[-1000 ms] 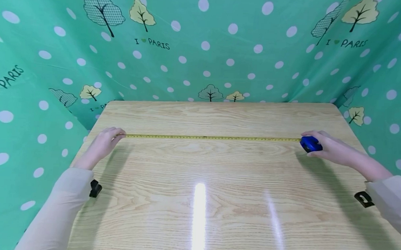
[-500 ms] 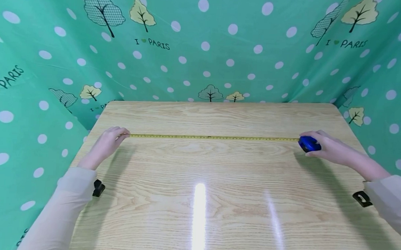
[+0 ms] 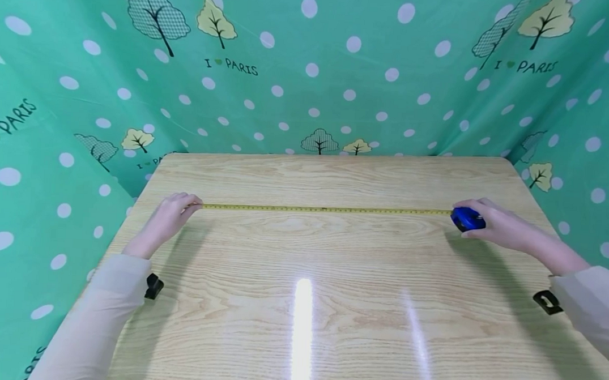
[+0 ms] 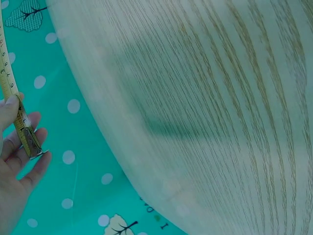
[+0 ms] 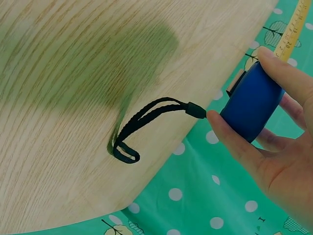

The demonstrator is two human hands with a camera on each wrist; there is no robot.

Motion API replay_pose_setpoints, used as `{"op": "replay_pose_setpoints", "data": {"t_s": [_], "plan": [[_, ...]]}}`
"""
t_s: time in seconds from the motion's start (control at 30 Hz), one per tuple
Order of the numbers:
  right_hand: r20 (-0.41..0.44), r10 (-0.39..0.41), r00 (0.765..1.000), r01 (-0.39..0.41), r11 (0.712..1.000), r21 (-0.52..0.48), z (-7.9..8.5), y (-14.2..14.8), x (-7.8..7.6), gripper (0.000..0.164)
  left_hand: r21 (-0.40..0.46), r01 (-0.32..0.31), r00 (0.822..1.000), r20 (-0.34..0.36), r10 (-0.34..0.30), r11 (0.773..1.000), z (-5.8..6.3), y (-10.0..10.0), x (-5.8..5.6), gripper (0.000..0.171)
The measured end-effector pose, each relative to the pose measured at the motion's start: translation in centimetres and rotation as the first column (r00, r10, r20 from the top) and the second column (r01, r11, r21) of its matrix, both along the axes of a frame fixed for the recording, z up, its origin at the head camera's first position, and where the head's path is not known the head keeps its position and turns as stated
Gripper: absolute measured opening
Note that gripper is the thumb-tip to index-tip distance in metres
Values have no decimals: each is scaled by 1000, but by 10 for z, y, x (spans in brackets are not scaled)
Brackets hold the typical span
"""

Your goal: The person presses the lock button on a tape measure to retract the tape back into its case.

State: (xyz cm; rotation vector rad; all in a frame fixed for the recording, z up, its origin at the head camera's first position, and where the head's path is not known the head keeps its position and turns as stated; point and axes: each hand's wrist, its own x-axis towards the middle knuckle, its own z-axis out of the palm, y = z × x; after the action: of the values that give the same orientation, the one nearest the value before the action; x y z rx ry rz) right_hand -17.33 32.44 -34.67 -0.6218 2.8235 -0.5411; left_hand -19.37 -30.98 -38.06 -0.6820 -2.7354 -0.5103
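One tape (image 3: pixel 329 209) stretches from pinching left grip (image 3: pixel 170 216) to right grip (image 3: pixel 502 224) clasping its case (image 3: pixel 467 219).

Holds the tape blade (image 3: pixel 324 209) crosswise above the far half of the table (image 3: pixel 284 180), from the left hand (image 3: pixel 172 214) at the left to the case (image 3: pixel 468 219) in the right hand (image 3: pixel 502 227) at the right. Has a strap (image 5: pixel 131 127) hanging from the case. Faces the curtain (image 3: pixel 287 110) behind the table, with more to the table's left and right.
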Motion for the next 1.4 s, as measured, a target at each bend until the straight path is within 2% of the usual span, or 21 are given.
{"op": "replay_pose_setpoints", "data": {"t_s": [0.43, 0.77, 1.07, 1.4], "plan": [[-14, 0, 1000, 0, 1000, 0, -2, -3, -1, 56, 3, 7, 999, -31, -7, 1000, -2, 3, 0, 7], [-20, 7, 1000, -7, 1000, -4, -1, -5, 0, 57, -2, 13, 1000, -27, -13, 1000, 0, 7, 1, 6], [-33, 2, 999, -2, 1000, -1, -3, -7, 0, 56, 1, 30, 997, -70, -30, 1000, 2, 12, 1, 5], [0, -9, 1000, 9, 1000, -3, -1, -11, 1, 57, -3, 39, 995, -97, -39, 999, 0, 15, 1, 4]]}}
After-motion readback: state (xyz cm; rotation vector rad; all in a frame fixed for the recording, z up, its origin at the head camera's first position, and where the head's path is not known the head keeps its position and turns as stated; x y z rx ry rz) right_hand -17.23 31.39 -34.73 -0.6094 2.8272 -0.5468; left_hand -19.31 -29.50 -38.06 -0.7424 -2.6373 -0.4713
